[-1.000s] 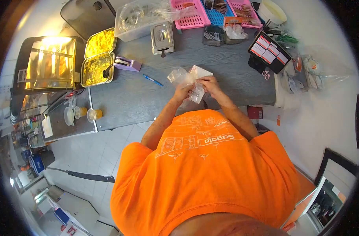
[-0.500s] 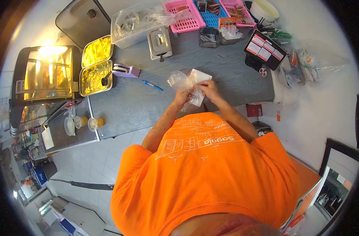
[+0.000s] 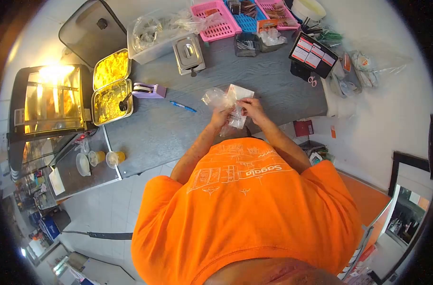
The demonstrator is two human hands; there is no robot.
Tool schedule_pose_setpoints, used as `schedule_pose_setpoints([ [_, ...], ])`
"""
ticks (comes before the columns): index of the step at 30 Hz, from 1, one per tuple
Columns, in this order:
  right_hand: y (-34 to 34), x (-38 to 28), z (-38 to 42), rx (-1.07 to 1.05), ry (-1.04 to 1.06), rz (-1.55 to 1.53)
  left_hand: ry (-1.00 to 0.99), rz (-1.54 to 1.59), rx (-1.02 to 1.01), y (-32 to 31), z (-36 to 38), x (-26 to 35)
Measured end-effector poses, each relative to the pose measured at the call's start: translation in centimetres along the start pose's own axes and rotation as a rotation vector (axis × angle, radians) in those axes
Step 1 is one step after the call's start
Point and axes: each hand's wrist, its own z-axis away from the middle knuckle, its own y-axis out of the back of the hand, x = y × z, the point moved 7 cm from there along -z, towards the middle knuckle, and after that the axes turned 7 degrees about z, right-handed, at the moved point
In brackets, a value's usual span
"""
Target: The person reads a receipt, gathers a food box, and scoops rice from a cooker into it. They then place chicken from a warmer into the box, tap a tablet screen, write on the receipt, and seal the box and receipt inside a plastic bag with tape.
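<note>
Near the front edge of the grey table (image 3: 150,118), both hands meet over a clear plastic bag (image 3: 215,97). My left hand (image 3: 221,117) has its fingers closed on the bag's plastic. Closed in a pinch, my right hand (image 3: 252,108) touches the bag and a white paper or packet (image 3: 241,92), which lies under or inside the plastic; which one, I cannot tell. A blue pen (image 3: 183,106) lies to the left of the hands. Farther left is a purple tape dispenser (image 3: 152,91).
Two trays of yellow food (image 3: 111,70) stand beside a lit glass cabinet (image 3: 52,99). Behind are a lidded steel container (image 3: 188,53), a clear bin (image 3: 152,35) and pink baskets (image 3: 219,28). A black card stand (image 3: 313,54) and scissors (image 3: 312,81) are at right. Cups (image 3: 115,159) stand at lower left.
The view has shifted slightly, so the table items appear a little farther left. Both hands stay at the bag with nearly the same pose.
</note>
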Motion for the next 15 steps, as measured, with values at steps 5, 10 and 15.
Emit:
schedule_pose_setpoints([
  [5,-0.3,0.2,0.8,0.003,-0.028,-0.023,0.066,-0.053,-0.007,1.1,-0.4,-1.1],
  [10,-0.8,0.6,1.2,0.008,-0.028,-0.028,0.074,-0.019,-0.025,1.4,-0.4,-1.4],
  [15,-1.0,0.8,1.2,-0.028,0.02,0.04,0.065,0.02,-0.016,0.9,0.2,-0.8],
])
